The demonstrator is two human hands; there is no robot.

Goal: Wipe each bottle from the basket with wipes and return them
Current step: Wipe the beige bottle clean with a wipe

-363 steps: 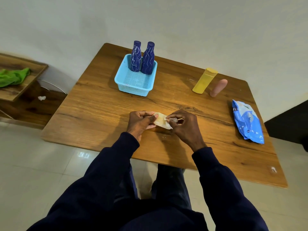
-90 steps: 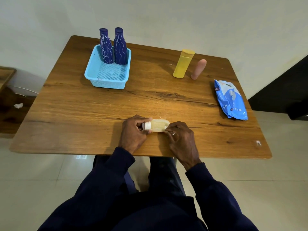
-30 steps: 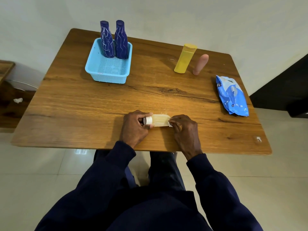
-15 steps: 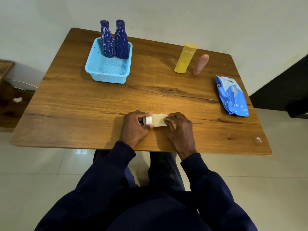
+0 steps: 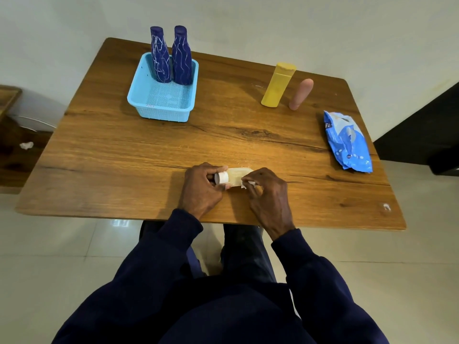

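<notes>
Left hand (image 5: 201, 187) grips the capped end of a small pale translucent bottle (image 5: 236, 173), fingers curled round its white cap (image 5: 221, 178). Right hand (image 5: 269, 192) pinches a scrap of white wipe (image 5: 246, 184) against the bottle's body. The bottle lies on its side between the hands, near the front edge.

Layout, large to small:
- Wooden table (image 5: 149, 150).
- Blue wipes pack (image 5: 347, 142), flat at the right edge.
- Light blue mesh basket (image 5: 161, 114), far left. Dark blue bottle (image 5: 160, 58) and second dark blue bottle (image 5: 181, 58) stand upright at its back wall, side by side.
- Yellow bottle (image 5: 278, 84) and pink bottle (image 5: 301, 94), standing just beside each other on the table, outside the basket.

Step in hand, as judged: wiping the pale bottle. To do it well, use the cap grip as an axle, roll the body under the wipe so the table-facing side is covered, then take the base. Cap and neck need a regrip. Light pressure, as the wall looks thin. The basket's front half has room for the return.

Not resolved:
- Bottle's far end, covered by right fingers.
- Most of the wipe, inside the hand.
- Whether the bottle touches the table or is held just above it.
- Whether the pack flap is open or closed.
- Whether the yellow and pink bottles are wiped.
</notes>
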